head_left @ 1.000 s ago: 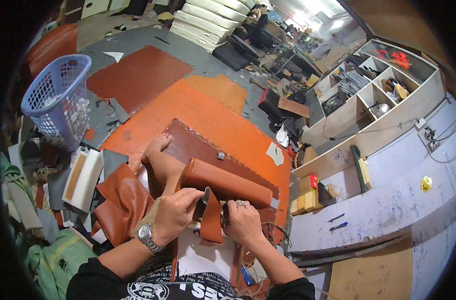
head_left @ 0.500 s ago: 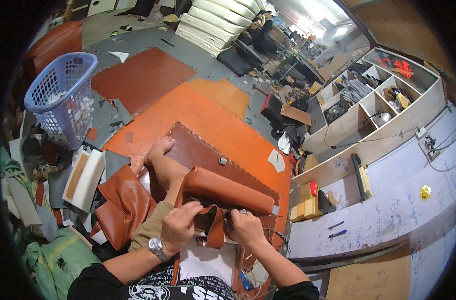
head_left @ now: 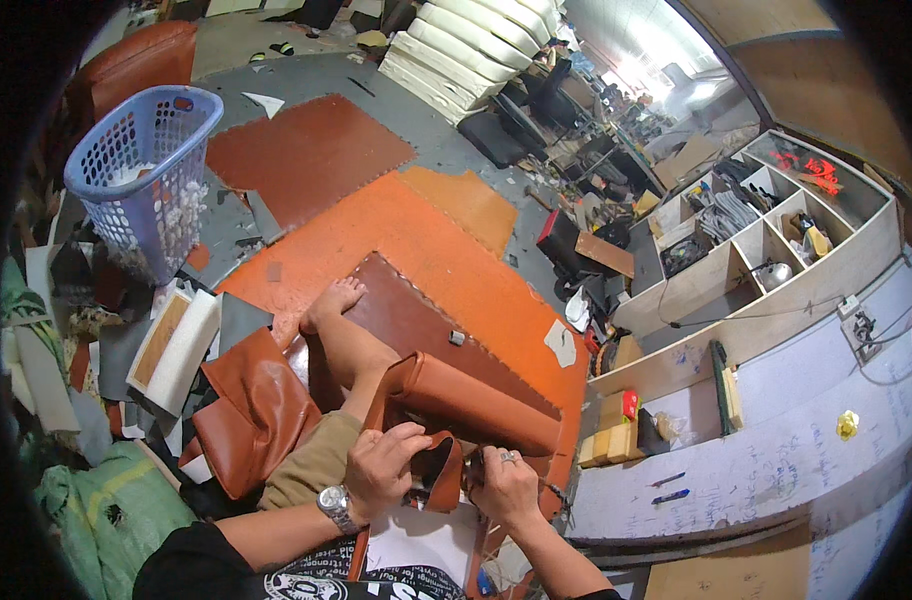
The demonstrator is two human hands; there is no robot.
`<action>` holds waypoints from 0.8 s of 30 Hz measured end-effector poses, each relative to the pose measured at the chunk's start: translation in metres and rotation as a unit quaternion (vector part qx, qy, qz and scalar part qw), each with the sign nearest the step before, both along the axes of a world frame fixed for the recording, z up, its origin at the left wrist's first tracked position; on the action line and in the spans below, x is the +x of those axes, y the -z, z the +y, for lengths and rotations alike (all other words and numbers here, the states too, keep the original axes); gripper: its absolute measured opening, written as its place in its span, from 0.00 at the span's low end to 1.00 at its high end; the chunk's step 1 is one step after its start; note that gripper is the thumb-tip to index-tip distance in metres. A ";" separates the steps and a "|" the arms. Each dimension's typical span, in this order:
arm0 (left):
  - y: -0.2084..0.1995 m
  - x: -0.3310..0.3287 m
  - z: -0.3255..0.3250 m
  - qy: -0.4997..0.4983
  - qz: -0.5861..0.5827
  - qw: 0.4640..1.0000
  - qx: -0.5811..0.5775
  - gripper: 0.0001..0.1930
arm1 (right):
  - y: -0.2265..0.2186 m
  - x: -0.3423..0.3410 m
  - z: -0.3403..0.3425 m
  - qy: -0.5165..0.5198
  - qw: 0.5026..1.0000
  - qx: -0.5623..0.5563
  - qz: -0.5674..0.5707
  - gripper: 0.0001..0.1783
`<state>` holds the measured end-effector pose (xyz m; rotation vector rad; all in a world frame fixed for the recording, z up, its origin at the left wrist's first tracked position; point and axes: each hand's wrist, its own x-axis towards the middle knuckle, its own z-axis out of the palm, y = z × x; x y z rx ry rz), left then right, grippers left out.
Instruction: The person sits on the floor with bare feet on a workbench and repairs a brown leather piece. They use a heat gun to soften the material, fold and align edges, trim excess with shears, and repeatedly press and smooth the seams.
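Observation:
A brown leather-covered piece with a padded roll (head_left: pixel 481 400) lies in front of me, a loose leather flap (head_left: pixel 442 478) hanging from its near side. My left hand (head_left: pixel 384 468), with a watch on the wrist, pinches the flap's left part between thumb and fingers. At the flap's right side my right hand (head_left: pixel 506 487), wearing a ring, is closed with curled fingers. Something small and dark shows beside those fingers, but most of it is hidden, so its kind does not show. A white panel (head_left: pixel 423 545) lies below the flap, near my body.
My bare leg (head_left: pixel 351 345) stretches along the left side of the work. Crumpled brown leather (head_left: pixel 251 415) lies left of it, with a blue perforated basket (head_left: pixel 141 190) beyond. Orange sheet (head_left: pixel 456 270) covers the floor ahead. At right stand a marked white worktop (head_left: pixel 736 470) and a divided shelf (head_left: pixel 736 250).
The whole view has shifted and turned slightly. Both hands keep about the same places on the leather piece, the left still pinching the flap.

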<state>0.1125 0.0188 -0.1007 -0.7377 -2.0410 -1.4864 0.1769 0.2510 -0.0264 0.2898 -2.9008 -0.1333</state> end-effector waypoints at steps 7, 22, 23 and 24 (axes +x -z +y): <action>-0.002 0.003 0.002 -0.015 0.021 0.999 -0.021 0.24 | 0.003 -0.019 -0.008 -0.057 0.997 0.027 0.032 0.22; 0.000 0.002 0.004 -0.020 0.009 1.000 0.009 0.24 | 0.001 -0.031 -0.021 -0.096 0.992 0.064 0.049 0.13; -0.001 0.002 0.004 -0.015 0.010 1.000 0.009 0.25 | 0.000 -0.030 -0.022 -0.090 0.994 0.062 0.030 0.12; -0.001 0.002 0.003 -0.009 0.012 1.000 0.008 0.25 | -0.001 -0.029 -0.022 -0.080 0.995 0.060 0.003 0.12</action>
